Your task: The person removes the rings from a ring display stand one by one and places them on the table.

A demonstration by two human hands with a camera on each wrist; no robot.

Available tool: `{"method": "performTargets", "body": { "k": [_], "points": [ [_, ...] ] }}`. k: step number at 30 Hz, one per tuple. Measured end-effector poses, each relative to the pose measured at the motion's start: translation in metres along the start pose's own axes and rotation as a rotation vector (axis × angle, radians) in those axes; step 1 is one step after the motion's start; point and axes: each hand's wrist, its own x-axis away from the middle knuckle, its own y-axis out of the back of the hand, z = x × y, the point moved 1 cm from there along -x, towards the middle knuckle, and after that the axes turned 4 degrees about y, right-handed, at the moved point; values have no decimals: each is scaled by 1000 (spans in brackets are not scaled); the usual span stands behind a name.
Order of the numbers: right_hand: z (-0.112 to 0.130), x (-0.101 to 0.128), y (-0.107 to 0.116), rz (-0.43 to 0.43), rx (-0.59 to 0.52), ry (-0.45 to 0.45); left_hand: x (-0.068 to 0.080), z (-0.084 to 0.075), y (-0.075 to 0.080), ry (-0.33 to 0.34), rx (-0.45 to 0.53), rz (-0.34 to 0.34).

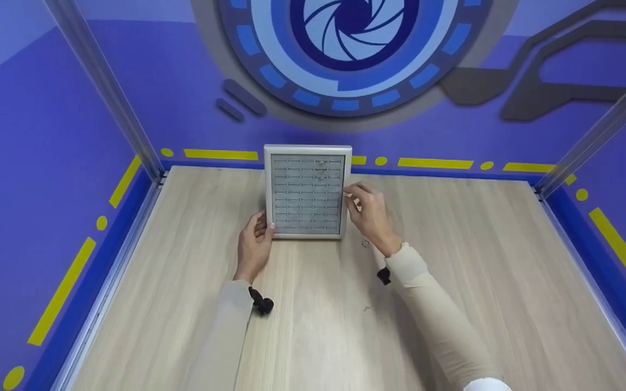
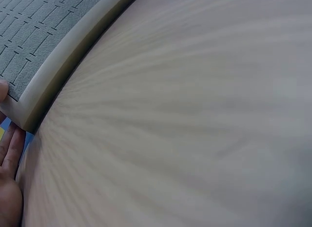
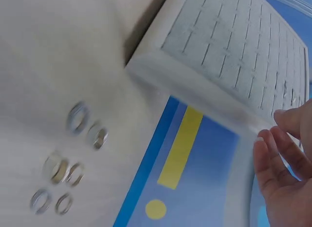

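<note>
A ring display tray (image 1: 307, 195) with a pale frame and a grey slotted pad stands propped up near the back wall. A few small rings (image 1: 320, 171) sit in its slots at the upper right. My left hand (image 1: 253, 247) grips the lower left corner, thumb on the front of the frame, other fingers partly hidden behind. At the right edge, my right hand (image 1: 371, 217) holds the frame side with curled fingers; in the right wrist view its fingertips (image 3: 263, 144) lie along the side wall. Several loose rings (image 3: 77, 118) lie on the table beside the tray.
The wooden table (image 1: 454, 271) is bounded by blue printed panels (image 1: 144, 81) and metal corner posts (image 1: 101, 81). One loose ring (image 1: 365, 243) shows next to the right wrist. A small dark wrist camera (image 1: 261, 302) is on the left cuff.
</note>
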Motion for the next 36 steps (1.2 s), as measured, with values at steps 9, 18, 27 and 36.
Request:
{"method": "performTargets", "body": {
  "k": [9,18,27,36],
  "points": [
    [9,-17,-12,0,45,2,1,0,-6,-11,6,8],
    [16,-31,-24,-7,115,-3,1,0,-3,-19,-3,8],
    [21,-40,-37,15,124,-44,0,0,0,-22,-1,8],
    [22,-45,-42,-6,166,-33,1,0,-1,-42,-13,3]
  ]
}}
